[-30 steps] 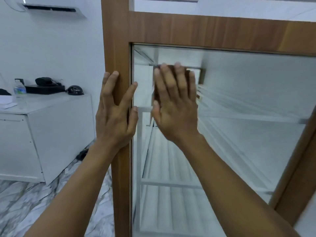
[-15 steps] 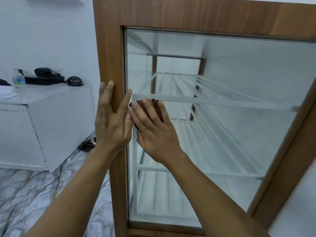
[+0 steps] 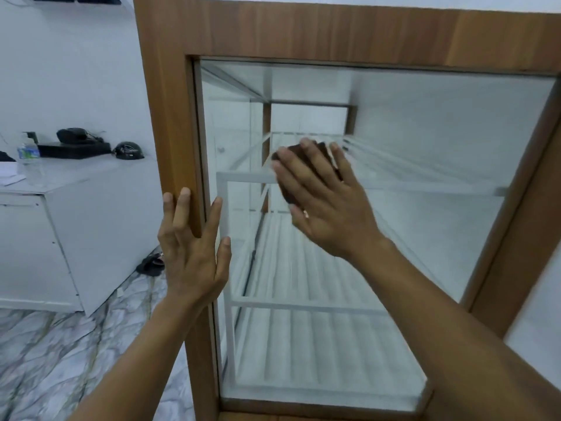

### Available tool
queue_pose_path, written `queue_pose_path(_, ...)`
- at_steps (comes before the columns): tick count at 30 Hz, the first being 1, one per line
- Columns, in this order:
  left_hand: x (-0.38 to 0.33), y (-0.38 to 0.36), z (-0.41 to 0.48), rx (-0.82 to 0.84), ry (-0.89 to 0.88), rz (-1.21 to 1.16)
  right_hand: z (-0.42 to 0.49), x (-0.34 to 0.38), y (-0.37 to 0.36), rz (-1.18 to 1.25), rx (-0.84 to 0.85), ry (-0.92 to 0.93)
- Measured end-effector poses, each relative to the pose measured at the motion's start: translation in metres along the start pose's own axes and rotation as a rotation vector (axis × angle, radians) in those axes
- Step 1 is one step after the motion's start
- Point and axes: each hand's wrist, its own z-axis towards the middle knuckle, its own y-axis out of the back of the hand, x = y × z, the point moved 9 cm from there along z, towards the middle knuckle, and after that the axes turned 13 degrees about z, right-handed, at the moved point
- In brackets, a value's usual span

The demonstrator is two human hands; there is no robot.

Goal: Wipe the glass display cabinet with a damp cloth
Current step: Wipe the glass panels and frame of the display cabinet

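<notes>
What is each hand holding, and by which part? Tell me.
The right hand pins a dark cloth flat against the glass under its palm and fingers. The left hand holds nothing; it rests open on the wooden frame.

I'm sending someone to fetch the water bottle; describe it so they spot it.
Left of the wood-framed glass cabinet stands a white counter. At its far left is the small clear plastic bottle with a blue label, the only see-through item beside black gear.
</notes>
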Motion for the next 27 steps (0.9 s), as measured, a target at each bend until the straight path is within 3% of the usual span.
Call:
queue_pose_path(3,0.0,0.003,0.001,-0.013,-0.006,0.028,-0.001,-0.086,0.049,-0.033,-0.317,-0.534)
queue_pose_path(4,-0.001,0.003,0.002,-0.014,0.005,0.038,0.004,-0.09,0.055,-0.031,-0.389,-0.638)
queue_pose_path(6,-0.003,0.004,0.003,-0.012,0.017,0.031,0.032,-0.05,0.036,0.051,-0.373,-0.528)
queue_pose_path(9,0.003,0.007,0.002,-0.003,0.017,0.005,0.043,0.066,-0.025,0.185,-0.08,-0.041)
queue_pose_path(11,0.012,0.008,-0.002,0.007,-0.008,0.011,0.012,0.089,-0.045,0.135,0.024,0.069)
queue_pose_path(13,0.019,0.005,-0.008,0.044,-0.042,0.022,-0.026,0.055,-0.037,0.102,-0.047,-0.104)
queue_pose_path(16,0.016,-0.004,-0.019,0.086,-0.068,0.037,-0.09,-0.029,0.006,0.092,-0.368,-0.707)
queue_pose_path(18,0.011,-0.007,-0.025,0.067,-0.038,0.03,-0.106,-0.043,0.017,0.118,-0.572,-0.962)
queue_pose_path(19,0.009,-0.007,-0.026,0.052,-0.015,0.016,-0.093,-0.029,0.011,0.143,-0.564,-0.933)
queue_pose_path(20,0.009,-0.007,-0.026,0.036,0.004,-0.002,-0.073,-0.002,-0.004,0.178,-0.467,-0.792)
queue_pose_path(22,0.01,-0.003,-0.027,0.002,0.026,-0.039,-0.044,0.082,-0.047,0.25,-0.165,-0.357)
queue_pose_path(24,0.012,-0.002,-0.034,-0.022,0.024,-0.089,-0.056,0.135,-0.078,0.247,0.047,-0.086)
queue_pose_path(25,0.016,-0.004,-0.042,-0.009,0.01,-0.112,-0.067,0.139,-0.082,0.239,0.062,-0.075)
queue_pose_path(27,0.019,-0.01,-0.055,0.012,-0.024,-0.164,-0.09,0.104,-0.067,0.2,-0.017,-0.25)
